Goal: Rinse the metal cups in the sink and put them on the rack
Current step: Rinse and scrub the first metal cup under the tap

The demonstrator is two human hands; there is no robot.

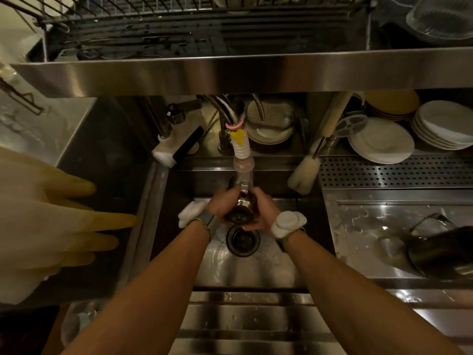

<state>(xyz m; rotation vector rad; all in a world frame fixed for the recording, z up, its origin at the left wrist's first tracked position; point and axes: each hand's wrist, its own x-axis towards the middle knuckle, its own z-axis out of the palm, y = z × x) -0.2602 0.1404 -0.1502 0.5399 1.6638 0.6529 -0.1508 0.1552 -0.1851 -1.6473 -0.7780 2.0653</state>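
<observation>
A small metal cup (242, 210) is held over the sink (258, 267), right under the faucet's white ribbed spout (242, 152), with water running onto it. My left hand (222, 203) grips its left side and my right hand (259, 210) grips its right side. Fingers cover much of the cup, so only its shiny wall and dark round end show. The wire dish rack (179, 26) sits above on the steel shelf. A dark metal pitcher (440, 254) lies on its side on the right counter.
The drain (242, 240) lies just below the cup. A bottle brush (304, 172) leans at the sink's back right. Stacked white plates (381, 139) stand behind the perforated drain board (399, 172). Rubber gloves (51, 221) hang at left. The steel shelf edge (230, 73) overhangs the faucet.
</observation>
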